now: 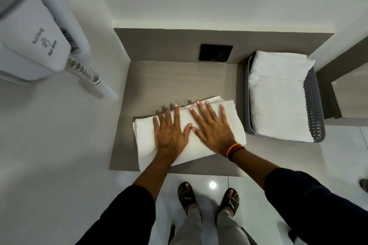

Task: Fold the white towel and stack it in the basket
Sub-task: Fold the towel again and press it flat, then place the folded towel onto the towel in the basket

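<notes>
A: White towel (199, 141) folded on the bench (179, 81); left hand (169, 135) and right hand (214, 131) spread flat, pressing.

B: We smooth outward; far edges seem uneven. Basket (316, 109) just right.

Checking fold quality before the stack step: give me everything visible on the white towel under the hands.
The white towel is a plain terry-looking cloth, folded into a thick rectangle with layered edges showing at its far end. It lies flat and slightly skewed on the grey counter, left of the basket and apart from it. The left hand and right hand press on it, palms down, fingers spread.
</notes>
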